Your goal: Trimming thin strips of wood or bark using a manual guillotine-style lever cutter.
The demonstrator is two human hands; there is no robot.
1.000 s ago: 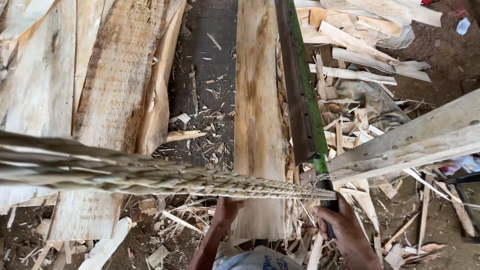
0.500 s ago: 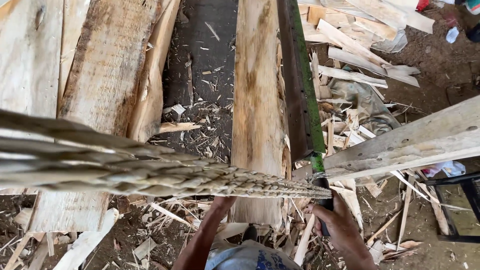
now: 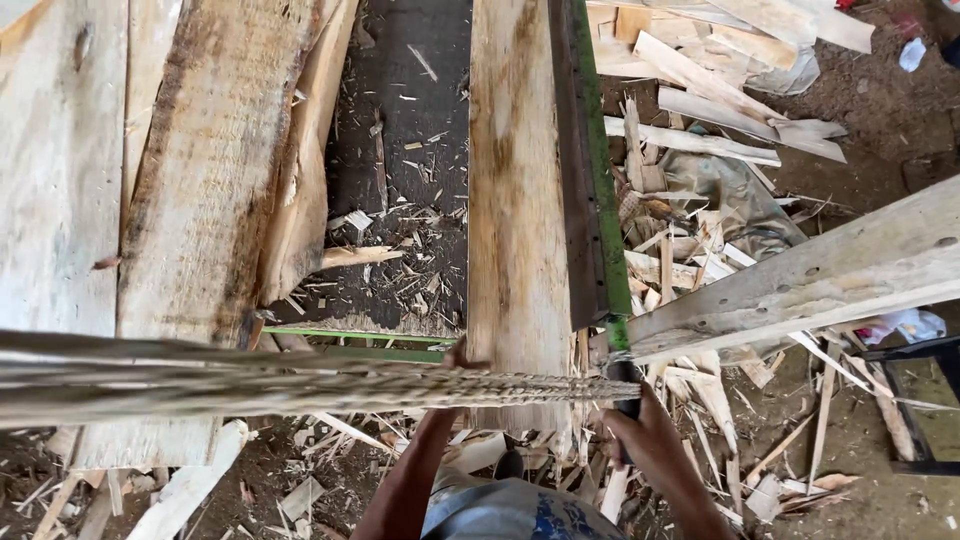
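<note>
- Since the earlier frame: the plank (image 3: 515, 200) sits a bit lower and larger in view; both hands keep the same spots.
- Right hand (image 3: 640, 435) at 5 o'clock: clenched round the dark handle (image 3: 625, 400) at the near end of the long green-edged blade (image 3: 590, 180). Probably gripped low for leverage and to keep fingers off the edge.
- Left hand (image 3: 458, 358) at 6 o'clock: fingers against the plank's near end, likely steadying it; mostly hidden behind the twisted rope (image 3: 300, 385), so can't tell if it's really gripping.
- Rope runs 9 to 3 o'clock, close to the cam, blurred.
- Plank lies lengthwise, 6 to 12 o'clock, right edge touching the blade.
- Dark worktop (image 3: 410, 150) left of the plank, w/ chips & splinters.
- Rough slabs (image 3: 190, 200) at 10 o'clock; offcuts (image 3: 720, 140) piled on dirt at 1–2 o'clock.
</note>
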